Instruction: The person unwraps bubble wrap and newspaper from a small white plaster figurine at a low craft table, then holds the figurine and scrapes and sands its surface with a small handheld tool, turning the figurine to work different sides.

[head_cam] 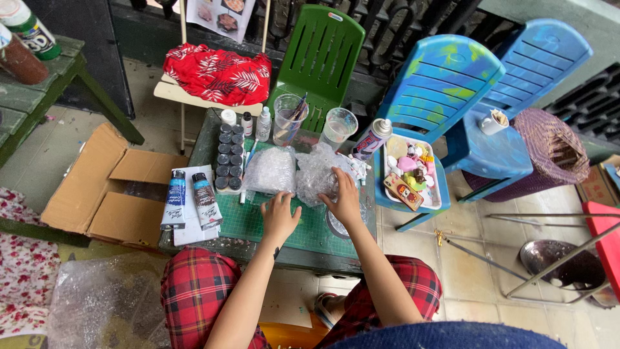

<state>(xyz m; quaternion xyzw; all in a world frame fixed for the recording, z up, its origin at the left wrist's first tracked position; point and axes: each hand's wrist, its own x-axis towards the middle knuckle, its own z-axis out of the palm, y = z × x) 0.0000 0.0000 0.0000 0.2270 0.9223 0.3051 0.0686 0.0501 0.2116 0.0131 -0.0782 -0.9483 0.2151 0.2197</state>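
My left hand [279, 216] lies flat on the green cutting mat [258, 223], fingers apart, just below a bubble-wrapped bundle [270, 170]. My right hand [342, 197] rests on a second crumpled bubble-wrap bundle [318, 173], fingers curled over its right side; a round clear lid or dish [336, 226] shows under the wrist. Two paint tubes [190, 199] lie on white paper at the left of the small table, beside a column of small dark-capped paint pots [228, 158].
Behind the bundles stand small bottles [255, 123], a clear cup of brushes [287, 119], an empty clear cup [338, 127] and a spray can [372, 139]. A blue chair [439, 84] holds a tray of small trinkets [410, 171]. An open cardboard box [106, 187] sits left; a green chair [320, 55] is behind.
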